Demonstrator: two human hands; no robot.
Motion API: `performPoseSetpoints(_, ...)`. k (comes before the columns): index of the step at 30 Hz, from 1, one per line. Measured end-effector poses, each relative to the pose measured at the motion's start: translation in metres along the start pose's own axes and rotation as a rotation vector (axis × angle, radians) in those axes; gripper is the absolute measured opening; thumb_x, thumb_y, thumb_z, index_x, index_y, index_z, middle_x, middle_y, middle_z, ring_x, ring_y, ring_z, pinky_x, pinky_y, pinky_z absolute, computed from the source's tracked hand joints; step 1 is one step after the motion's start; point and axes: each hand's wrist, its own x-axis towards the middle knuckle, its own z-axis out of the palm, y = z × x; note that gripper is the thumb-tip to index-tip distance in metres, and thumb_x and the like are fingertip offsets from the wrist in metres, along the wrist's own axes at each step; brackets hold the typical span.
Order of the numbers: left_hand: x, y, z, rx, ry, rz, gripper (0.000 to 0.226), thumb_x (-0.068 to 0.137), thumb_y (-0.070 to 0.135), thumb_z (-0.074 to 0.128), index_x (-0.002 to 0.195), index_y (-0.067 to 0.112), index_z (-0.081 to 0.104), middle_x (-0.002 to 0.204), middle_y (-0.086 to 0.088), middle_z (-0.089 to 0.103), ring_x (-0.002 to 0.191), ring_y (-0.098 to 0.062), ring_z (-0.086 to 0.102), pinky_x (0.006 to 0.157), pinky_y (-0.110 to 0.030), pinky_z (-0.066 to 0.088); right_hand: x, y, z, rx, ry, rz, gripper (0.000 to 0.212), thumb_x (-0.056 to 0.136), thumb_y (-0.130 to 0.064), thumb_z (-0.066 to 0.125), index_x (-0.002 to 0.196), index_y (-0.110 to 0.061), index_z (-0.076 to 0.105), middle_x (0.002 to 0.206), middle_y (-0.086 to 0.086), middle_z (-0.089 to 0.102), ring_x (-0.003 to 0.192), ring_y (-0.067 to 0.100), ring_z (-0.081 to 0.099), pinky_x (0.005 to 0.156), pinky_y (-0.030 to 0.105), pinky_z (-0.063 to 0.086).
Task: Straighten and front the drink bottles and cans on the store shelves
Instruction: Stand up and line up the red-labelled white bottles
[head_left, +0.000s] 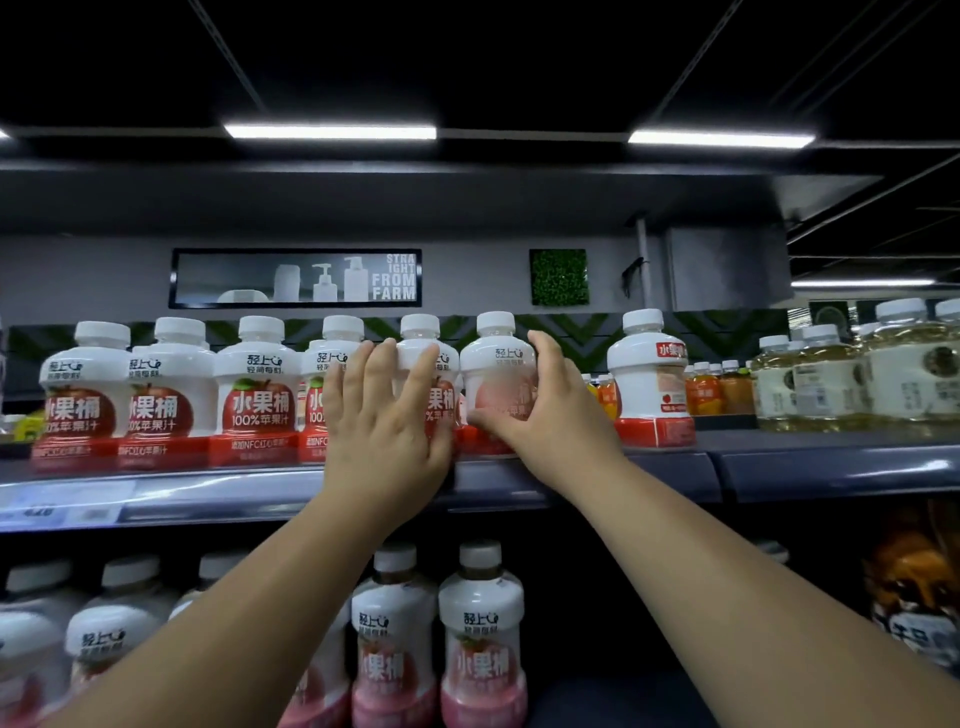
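A row of squat white juice bottles with red apple labels stands along the top shelf. My left hand lies flat with straight fingers against the front of one apple bottle in the middle of the row. Just to its right, my right hand grips a paler, peach-labelled bottle, thumb low on its front and fingers curled over its right shoulder. Another white bottle stands apart further right, its label turned sideways.
Yellow-liquid bottles fill the top shelf's right end, with small orange bottles behind the gap. The lower shelf holds pink-based white bottles and an orange pack at far right. A price strip runs along the shelf edge.
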Motion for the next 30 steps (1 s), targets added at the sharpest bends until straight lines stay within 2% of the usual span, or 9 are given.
performPoseSetpoints(5,0.009,0.034,-0.001,-0.028,-0.009,0.069,0.067,0.088,0.055,0.037,0.151,0.032,0.029,0.155,-0.013,0.024,0.147,-0.034,0.014,0.12,-0.055,0.003,-0.016,0.024,-0.032,-0.003,0.189,-0.125,0.083,0.083,-0.042,0.074,0.15,-0.023,0.027,0.139,0.004,0.044,0.126,0.019,0.042,0.107,0.037,0.041)
performPoseSetpoints(8,0.015,0.064,0.002,-0.07,-0.014,0.097,0.071,0.084,0.057,0.035,0.15,0.032,0.028,0.157,-0.012,0.023,0.147,-0.033,0.014,0.12,-0.053,0.002,-0.02,0.053,-0.055,-0.111,0.323,-0.082,0.082,0.081,-0.028,0.074,0.148,-0.019,0.029,0.137,0.01,0.042,0.123,0.024,0.037,0.107,0.042,0.037)
performPoseSetpoints(9,0.017,0.073,0.004,-0.081,-0.019,0.097,0.072,0.083,0.057,0.036,0.15,0.032,0.028,0.156,-0.012,0.023,0.147,-0.033,0.014,0.12,-0.053,0.002,-0.019,0.062,-0.064,-0.111,0.313,-0.026,0.086,0.081,-0.026,0.073,0.15,-0.019,0.024,0.141,0.012,0.039,0.126,0.027,0.037,0.108,0.043,0.035)
performPoseSetpoints(11,0.018,0.083,0.01,-0.075,-0.033,0.094,0.073,0.082,0.058,0.036,0.15,0.032,0.029,0.155,-0.011,0.024,0.146,-0.033,0.015,0.12,-0.054,0.004,-0.015,0.075,-0.079,-0.068,0.139,0.132,0.098,0.084,-0.027,0.07,0.157,-0.023,0.005,0.149,0.011,0.034,0.13,0.03,0.04,0.108,0.043,0.036)
performPoseSetpoints(14,0.018,0.088,0.018,-0.045,-0.024,0.083,0.072,0.082,0.057,0.036,0.148,0.028,0.036,0.154,-0.012,0.027,0.145,-0.033,0.019,0.119,-0.055,0.008,-0.01,0.085,-0.091,-0.061,-0.127,0.282,0.107,0.087,-0.038,0.067,0.155,-0.032,-0.015,0.143,0.008,0.048,0.114,0.028,0.056,0.096,0.041,0.049)
performPoseSetpoints(18,0.014,0.088,0.023,-0.013,-0.007,0.074,0.069,0.085,0.056,0.041,0.147,0.027,0.036,0.156,-0.012,0.026,0.146,-0.032,0.019,0.12,-0.053,0.009,-0.001,0.082,-0.089,-0.087,-0.037,0.248,0.122,0.068,-0.062,0.081,0.151,-0.031,-0.003,0.146,0.009,0.042,0.126,0.029,0.049,0.103,0.044,0.045)
performPoseSetpoints(22,0.013,0.087,0.021,-0.009,0.005,0.056,0.067,0.086,0.054,0.044,0.147,0.027,0.036,0.157,-0.009,0.027,0.146,-0.029,0.019,0.12,-0.051,0.01,0.006,0.08,-0.084,0.006,-0.174,0.315,0.113,0.085,-0.05,0.065,0.152,-0.03,-0.024,0.142,0.009,0.047,0.115,0.028,0.055,0.099,0.045,0.048)
performPoseSetpoints(26,0.011,0.09,0.02,0.017,0.003,0.047,0.07,0.084,0.056,0.038,0.147,0.026,0.036,0.157,-0.009,0.028,0.146,-0.03,0.021,0.12,-0.05,0.01,0.012,0.076,-0.076,-0.049,-0.157,0.278,0.13,0.068,-0.067,0.077,0.152,-0.03,-0.015,0.148,0.009,0.043,0.126,0.03,0.052,0.104,0.046,0.045)
performPoseSetpoints(30,0.01,0.09,0.018,0.036,-0.014,-0.009,0.073,0.084,0.058,0.036,0.15,0.029,0.029,0.16,-0.012,0.022,0.146,-0.032,0.018,0.121,-0.047,0.002,0.012,0.081,-0.067,0.053,-0.234,0.276,0.121,0.08,-0.056,0.069,0.151,-0.031,-0.026,0.15,0.007,0.044,0.121,0.027,0.055,0.102,0.047,0.046)
